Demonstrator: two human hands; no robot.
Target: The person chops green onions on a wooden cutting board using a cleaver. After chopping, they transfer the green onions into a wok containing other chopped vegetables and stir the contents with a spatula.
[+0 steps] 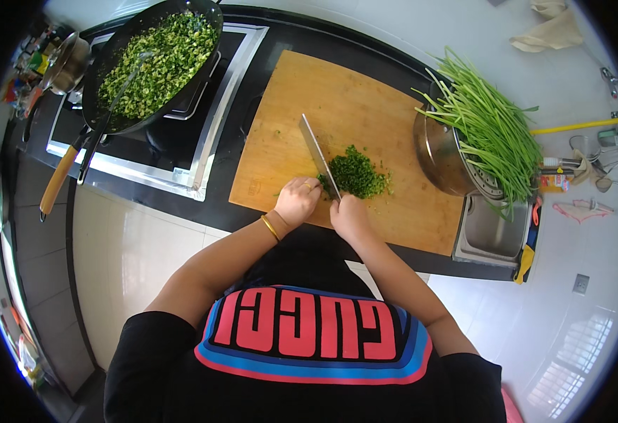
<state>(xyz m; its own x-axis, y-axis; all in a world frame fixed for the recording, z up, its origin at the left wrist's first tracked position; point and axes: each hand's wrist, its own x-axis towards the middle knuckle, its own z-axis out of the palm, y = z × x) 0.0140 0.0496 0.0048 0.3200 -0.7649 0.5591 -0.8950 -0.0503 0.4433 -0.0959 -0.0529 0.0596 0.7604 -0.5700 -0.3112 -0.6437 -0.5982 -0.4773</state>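
My right hand is closed round the handle of a kitchen knife, whose broad blade stands edge-down on a wooden cutting board and points away from me. Left of the blade, my left hand is closed with curled fingers. A little green of chives shows between its fingertips and the blade; most of what it holds is hidden. Just right of the blade lies a heap of finely chopped chives, with small bits scattered round it.
At the board's right, a steel pot bears a bundle of long chives. Beyond its near side is a small steel sink. On the stove at left, a wok holds chopped green filling and a spatula; its wooden handle juts toward me.
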